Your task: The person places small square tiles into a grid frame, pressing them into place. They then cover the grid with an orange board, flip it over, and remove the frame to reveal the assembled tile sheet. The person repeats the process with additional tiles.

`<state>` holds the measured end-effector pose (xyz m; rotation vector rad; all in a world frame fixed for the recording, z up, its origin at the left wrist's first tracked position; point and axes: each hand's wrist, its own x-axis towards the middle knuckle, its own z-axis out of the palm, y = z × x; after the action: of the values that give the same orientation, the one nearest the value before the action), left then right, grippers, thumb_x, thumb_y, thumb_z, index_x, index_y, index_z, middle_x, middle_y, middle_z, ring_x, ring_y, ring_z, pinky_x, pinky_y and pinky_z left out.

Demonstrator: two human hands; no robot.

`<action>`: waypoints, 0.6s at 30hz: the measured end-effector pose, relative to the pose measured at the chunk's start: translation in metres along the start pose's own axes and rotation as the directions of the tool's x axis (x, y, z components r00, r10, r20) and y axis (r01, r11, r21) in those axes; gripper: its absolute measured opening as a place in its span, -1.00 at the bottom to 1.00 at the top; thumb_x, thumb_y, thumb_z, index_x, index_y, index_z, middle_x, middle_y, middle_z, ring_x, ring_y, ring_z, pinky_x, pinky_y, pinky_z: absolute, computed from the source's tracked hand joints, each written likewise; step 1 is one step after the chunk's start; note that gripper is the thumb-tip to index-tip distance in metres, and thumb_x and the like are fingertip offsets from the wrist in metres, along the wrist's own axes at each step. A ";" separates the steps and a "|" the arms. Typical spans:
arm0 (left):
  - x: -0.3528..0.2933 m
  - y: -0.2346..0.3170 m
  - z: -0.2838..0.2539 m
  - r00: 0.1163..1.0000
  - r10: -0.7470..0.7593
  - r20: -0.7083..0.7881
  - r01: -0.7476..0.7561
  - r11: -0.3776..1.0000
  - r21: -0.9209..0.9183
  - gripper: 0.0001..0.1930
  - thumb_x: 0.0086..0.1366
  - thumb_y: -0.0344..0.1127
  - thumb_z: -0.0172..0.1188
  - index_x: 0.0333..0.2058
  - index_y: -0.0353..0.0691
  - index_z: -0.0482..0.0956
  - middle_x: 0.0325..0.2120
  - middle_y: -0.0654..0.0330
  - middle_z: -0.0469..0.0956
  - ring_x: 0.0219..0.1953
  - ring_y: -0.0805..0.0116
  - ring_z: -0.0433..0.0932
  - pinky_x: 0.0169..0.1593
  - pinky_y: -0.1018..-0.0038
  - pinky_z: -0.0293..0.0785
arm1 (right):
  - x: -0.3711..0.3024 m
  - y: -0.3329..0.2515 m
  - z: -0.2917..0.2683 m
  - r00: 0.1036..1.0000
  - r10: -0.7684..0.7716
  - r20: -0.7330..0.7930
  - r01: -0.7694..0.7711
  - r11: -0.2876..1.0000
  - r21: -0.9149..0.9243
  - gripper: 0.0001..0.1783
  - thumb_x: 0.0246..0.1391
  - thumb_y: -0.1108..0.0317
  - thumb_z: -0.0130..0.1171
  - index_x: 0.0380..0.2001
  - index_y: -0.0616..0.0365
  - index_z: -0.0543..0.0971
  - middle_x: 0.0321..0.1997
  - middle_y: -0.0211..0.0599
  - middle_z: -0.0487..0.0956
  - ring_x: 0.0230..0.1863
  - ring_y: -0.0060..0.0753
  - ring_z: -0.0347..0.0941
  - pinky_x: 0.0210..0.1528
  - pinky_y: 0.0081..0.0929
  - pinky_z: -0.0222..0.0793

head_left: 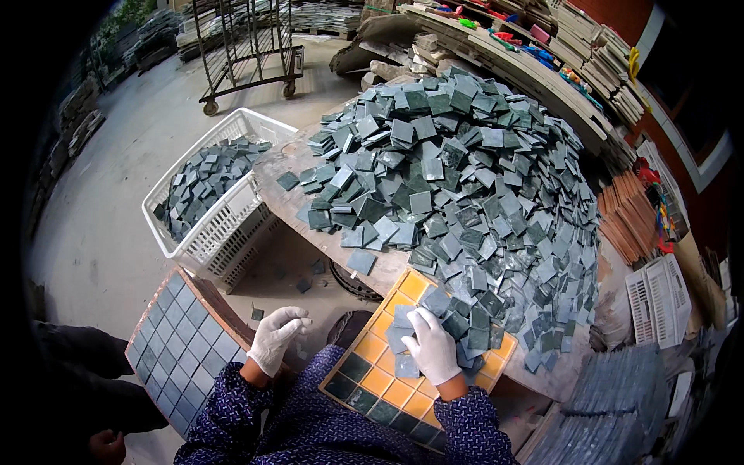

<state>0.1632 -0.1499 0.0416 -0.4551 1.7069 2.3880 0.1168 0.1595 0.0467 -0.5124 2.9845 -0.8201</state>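
Note:
My left hand, in a white glove, hovers left of the yellow grid tray. Its fingers are loosely curled, and no object shows in them. The gloved right hand is low over the tray, fingers bent and closed at a square stone tile; its grip is partly hidden. Several loose grey-green tiles lie around that hand on the tray. Dark green tiles fill cells along the tray's near-left edge. Beyond it, a large heap of square tiles covers the worktable.
A tile-filled board leans at my left. Behind it stands a white plastic crate holding more tiles. A wheeled metal rack is farther back. Stacked grey tile sheets and another white crate are at right. Another person's hand shows at lower left.

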 end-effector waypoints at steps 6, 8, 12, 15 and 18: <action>-0.016 -0.040 0.013 0.991 0.057 0.119 -0.109 0.862 0.495 -0.71 0.25 -0.33 0.22 -0.10 -0.34 0.53 -0.27 0.13 0.62 -0.19 0.40 0.55 -0.05 0.47 0.47 | 0.035 0.012 -0.007 0.958 0.022 0.285 -0.003 0.998 -0.066 -0.41 -0.03 0.26 0.28 0.09 0.11 0.37 0.11 -0.03 0.42 -0.01 0.08 0.46 -0.02 -0.18 0.43; -0.018 -0.045 0.018 0.990 0.036 0.140 -0.108 0.825 0.555 -0.72 0.25 -0.35 0.21 -0.09 -0.34 0.53 -0.25 0.10 0.62 -0.18 0.41 0.56 -0.04 0.47 0.47 | 0.037 0.014 -0.005 0.973 -0.005 0.232 0.017 0.999 -0.048 -0.40 -0.03 0.26 0.28 0.09 0.13 0.36 0.06 -0.01 0.44 -0.03 0.09 0.46 -0.04 -0.17 0.43; -0.026 -0.054 0.032 0.967 -0.075 0.243 0.003 0.959 0.284 -0.60 0.30 -0.27 0.17 0.06 -0.32 0.43 -0.12 0.12 0.56 -0.09 0.31 0.54 -0.01 0.40 0.49 | 0.019 -0.007 -0.007 0.984 -0.117 0.136 0.101 0.988 0.120 -0.40 -0.03 0.22 0.30 0.07 0.16 0.36 0.02 0.01 0.44 -0.06 0.10 0.47 -0.05 -0.17 0.44; -0.033 -0.039 0.060 0.893 -0.209 0.399 0.305 0.933 -0.193 -0.54 0.37 -0.21 0.09 0.16 -0.30 0.29 -0.05 0.16 0.47 -0.10 0.39 0.50 -0.09 0.47 0.53 | -0.007 -0.042 0.001 0.949 -0.263 0.175 0.215 0.943 0.253 -0.34 -0.04 0.18 0.30 0.11 0.15 0.35 0.05 0.00 0.43 -0.03 0.08 0.46 -0.01 -0.19 0.42; -0.032 -0.055 0.052 0.833 -0.373 0.409 0.481 0.853 -0.201 -0.59 0.35 -0.19 0.14 0.08 -0.26 0.37 -0.14 0.17 0.53 -0.18 0.42 0.52 -0.17 0.49 0.50 | -0.025 -0.061 0.010 0.935 -0.280 0.216 0.187 0.911 0.367 -0.32 -0.04 0.11 0.33 0.10 0.20 0.37 0.05 -0.02 0.44 -0.04 0.01 0.47 0.02 -0.25 0.41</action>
<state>0.2031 -0.0811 0.0192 -0.3689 0.9663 2.2134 0.1601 0.1132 0.0662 -0.8953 2.4934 -1.1542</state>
